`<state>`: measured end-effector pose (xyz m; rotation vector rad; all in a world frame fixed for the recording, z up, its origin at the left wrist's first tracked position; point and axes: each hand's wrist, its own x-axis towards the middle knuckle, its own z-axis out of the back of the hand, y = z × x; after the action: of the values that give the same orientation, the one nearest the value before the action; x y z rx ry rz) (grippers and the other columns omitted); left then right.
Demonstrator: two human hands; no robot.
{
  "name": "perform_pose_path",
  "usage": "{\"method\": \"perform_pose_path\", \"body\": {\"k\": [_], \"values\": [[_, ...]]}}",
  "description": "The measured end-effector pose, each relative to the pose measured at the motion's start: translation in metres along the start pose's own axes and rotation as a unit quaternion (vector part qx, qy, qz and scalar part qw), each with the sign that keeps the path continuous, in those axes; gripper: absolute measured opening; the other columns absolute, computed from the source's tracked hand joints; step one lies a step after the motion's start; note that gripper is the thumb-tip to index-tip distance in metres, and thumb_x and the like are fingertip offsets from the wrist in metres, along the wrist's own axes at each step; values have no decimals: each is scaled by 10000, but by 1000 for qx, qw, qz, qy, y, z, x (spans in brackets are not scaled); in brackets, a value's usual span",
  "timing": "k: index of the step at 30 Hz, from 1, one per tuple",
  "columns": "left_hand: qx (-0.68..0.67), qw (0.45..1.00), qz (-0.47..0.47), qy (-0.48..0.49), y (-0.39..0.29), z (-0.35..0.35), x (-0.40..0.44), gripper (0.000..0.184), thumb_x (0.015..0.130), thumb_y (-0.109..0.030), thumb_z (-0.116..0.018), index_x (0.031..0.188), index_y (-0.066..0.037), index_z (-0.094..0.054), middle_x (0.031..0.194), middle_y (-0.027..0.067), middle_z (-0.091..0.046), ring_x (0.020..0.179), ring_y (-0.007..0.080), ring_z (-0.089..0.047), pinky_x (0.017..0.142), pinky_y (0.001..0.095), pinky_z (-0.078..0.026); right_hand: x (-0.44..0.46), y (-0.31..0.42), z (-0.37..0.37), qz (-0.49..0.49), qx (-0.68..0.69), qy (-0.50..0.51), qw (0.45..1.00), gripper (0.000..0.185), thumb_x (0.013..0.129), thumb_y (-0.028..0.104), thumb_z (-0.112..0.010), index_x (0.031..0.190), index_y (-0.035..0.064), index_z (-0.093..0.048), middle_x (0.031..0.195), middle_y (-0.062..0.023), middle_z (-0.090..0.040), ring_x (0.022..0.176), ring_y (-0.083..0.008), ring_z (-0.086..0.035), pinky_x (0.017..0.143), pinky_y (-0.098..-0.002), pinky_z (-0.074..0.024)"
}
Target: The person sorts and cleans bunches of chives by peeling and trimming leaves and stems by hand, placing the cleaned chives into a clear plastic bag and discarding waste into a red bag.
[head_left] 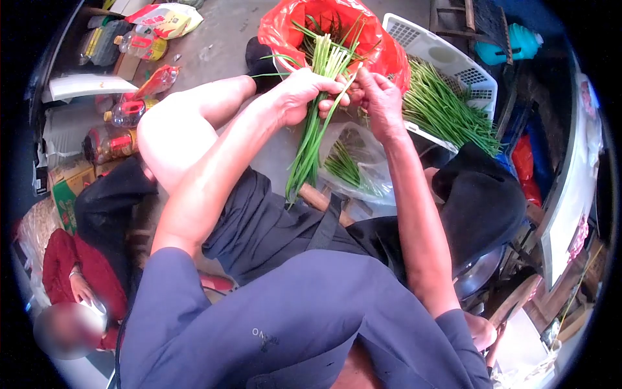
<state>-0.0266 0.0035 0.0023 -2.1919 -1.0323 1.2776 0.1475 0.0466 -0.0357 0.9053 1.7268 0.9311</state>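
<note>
Gripping a bundle of long green vegetable stalks [330, 58] in the left hand [301, 97], with thumb and fingers wrapped around it. Holding it at a slant, with pale ends up in front of the red plastic bag [390, 55] and green ends hanging down beside the clear plastic bag [382, 175]. Pinching, thumb against fingers, with the right hand [381, 97], just beside the left; on what looks like one stalk [352, 79] angled across the front of the bundle, too small to confirm.

Can see tangled plant pieces [332, 26] inside the red bag, behind the bundle. Also more green stalks [450, 107] in the white plastic crate [421, 40], to the right of the red bag, lying roughly parallel. Also a smaller lot of stalks [342, 163] in the clear bag, below the hands. Can spot plastic bottles [127, 113] along the left side, well apart from the hands, and a teal jug [521, 44] beyond the crate. Bottom left: can make out a maroon sleeve [58, 266] of another person, with one hand [79, 285] showing.
</note>
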Motion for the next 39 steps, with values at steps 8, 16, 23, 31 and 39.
{"method": "perform_pose_path", "body": {"k": [8, 16, 23, 31, 39], "values": [[111, 992, -61, -9, 5, -7, 6, 117, 841, -168, -642, 889, -78, -586, 759, 39, -641, 491, 59, -447, 452, 224, -338, -5, 2, -2, 22, -24, 27, 999, 189, 878, 214, -650, 845, 28, -644, 725, -8, -623, 590, -61, -527, 557, -213, -444], [95, 995, -28, -12, 5, -3, 10, 179, 825, -134, -652, 961, -29, -602, 748, 66, -653, 517, 67, -512, 437, 177, -349, -2, -8, 3, 65, -97, 15, 993, 205, 920, 193, -567, 873, 3, -628, 720, -15, -615, 574, -62, -535, 533, -208, -440], [73, 997, -15, -18, 1, -6, 7, 186, 833, -130, -640, 964, -5, -597, 755, 87, -662, 494, 68, -494, 433, 180, -356, -1, -2, 8, 35, -67, -52, 996, 203, 917, 189, -561, 928, -3, -623, 740, -25, -609, 561, -74, -530, 536, -224, -450], [64, 997, -27, -14, 3, -9, 9, 159, 836, -96, -601, 953, 10, -594, 752, 122, -669, 446, 64, -465, 412, 186, -377, -6, -1, -3, 84, -130, 36, 987, 234, 920, 248, -594, 867, 23, -633, 695, 3, -600, 577, -44, -503, 521, -206, -406], [95, 995, -22, 0, 3, -7, 10, 158, 812, -87, -607, 932, 16, -604, 742, 132, -663, 438, 69, -469, 410, 192, -383, -6, -5, -2, 93, -181, 18, 979, 262, 946, 215, -531, 796, 9, -595, 664, -10, -579, 555, -63, -503, 514, -220, -409]]}}
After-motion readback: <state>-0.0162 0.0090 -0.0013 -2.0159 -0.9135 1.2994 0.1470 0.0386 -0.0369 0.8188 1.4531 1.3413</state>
